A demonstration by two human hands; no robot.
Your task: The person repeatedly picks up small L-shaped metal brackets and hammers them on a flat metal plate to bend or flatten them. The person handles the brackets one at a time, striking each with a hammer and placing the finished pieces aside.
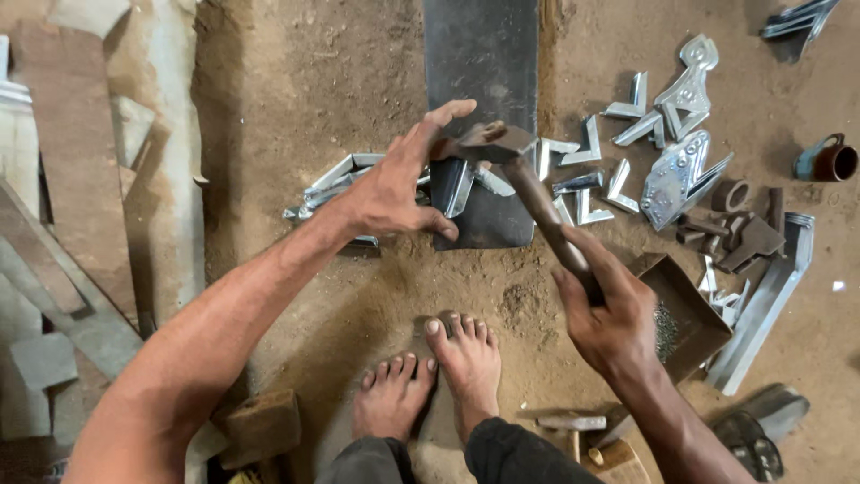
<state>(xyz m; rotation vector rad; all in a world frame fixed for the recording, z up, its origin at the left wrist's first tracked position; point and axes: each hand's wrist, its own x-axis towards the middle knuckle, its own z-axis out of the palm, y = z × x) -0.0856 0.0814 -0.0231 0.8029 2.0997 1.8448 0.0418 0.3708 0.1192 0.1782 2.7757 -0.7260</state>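
Hammer [537, 193] is gripped by the right hand [605, 309] low on the handle, fingers closed round it; the head is held over the dark steel plate [479, 54] lying on the dirt floor. Left hand [399, 179] is spread open, fingers splayed, at a small bent bracket [457, 184] on the plate's near end; whether the bracket is pinched or only steadied cannot be told.

Risks, as judged: the left fingertips are held just beside the hammer head, so a glancing blow could catch them. A bracket only loosely steadied could be kicked sideways off the plate. Bare feet [430, 367] are set near the plate's near edge, within reach of a dropped piece or a slipped hammer.

Room: a pile of brackets [336, 184] is stacked at the plate's left edge; cut angle pieces [591, 179] are scattered thickly to the right, with an open tray [685, 314] touching the right wrist side. Bare floor is left only between plate and feet.
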